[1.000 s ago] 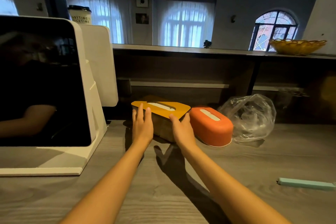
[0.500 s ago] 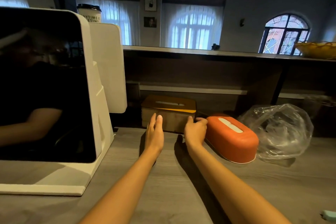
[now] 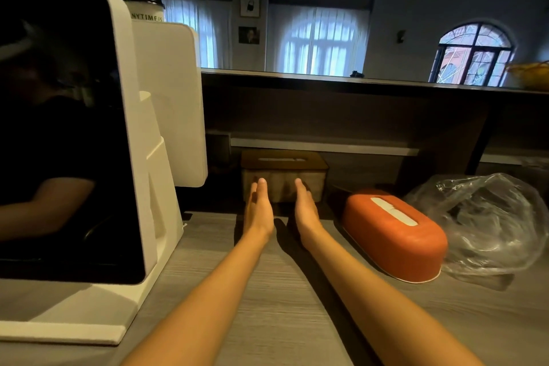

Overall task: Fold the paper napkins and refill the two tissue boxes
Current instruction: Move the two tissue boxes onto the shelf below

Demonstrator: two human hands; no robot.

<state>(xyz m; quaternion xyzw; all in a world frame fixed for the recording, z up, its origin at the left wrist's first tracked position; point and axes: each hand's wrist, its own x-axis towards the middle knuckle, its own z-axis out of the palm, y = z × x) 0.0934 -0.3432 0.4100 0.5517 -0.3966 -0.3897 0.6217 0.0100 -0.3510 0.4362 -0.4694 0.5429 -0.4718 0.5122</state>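
Two tissue boxes sit at the back of the grey wood-grain worktop (image 3: 282, 315); the wooden tissue box (image 3: 283, 178), with its brown lid flat on top and a slot along the middle, stands in shadow against the dark back panel, under the raised counter ledge (image 3: 356, 82); the orange tissue box (image 3: 395, 235), rounded and with a white slot on top, lies to its right, nearer the camera and angled, well apart from both hands. Both arms reach forward side by side; the left hand (image 3: 258, 208) has its fingers straight and together, the tips at the front face of the wooden tissue box; the right hand (image 3: 306, 208) is likewise flat, fingertips against the same face towards its right half; each grip is wide and holds nothing; whether the fingertips truly press the wood or stop just short I cannot tell in the dim light. A crumpled clear plastic bag (image 3: 487, 223) lies just beside the orange tissue box on its right, touching or nearly so. On the left stands a white point-of-sale terminal (image 3: 139, 134) with a black screen facing the camera, its base on the worktop; a paper cup (image 3: 145, 10) with a dark lid shows behind its top edge. A yellow basket (image 3: 531, 74) rests on the counter ledge at far right; arched windows with pale curtains fill the far wall.
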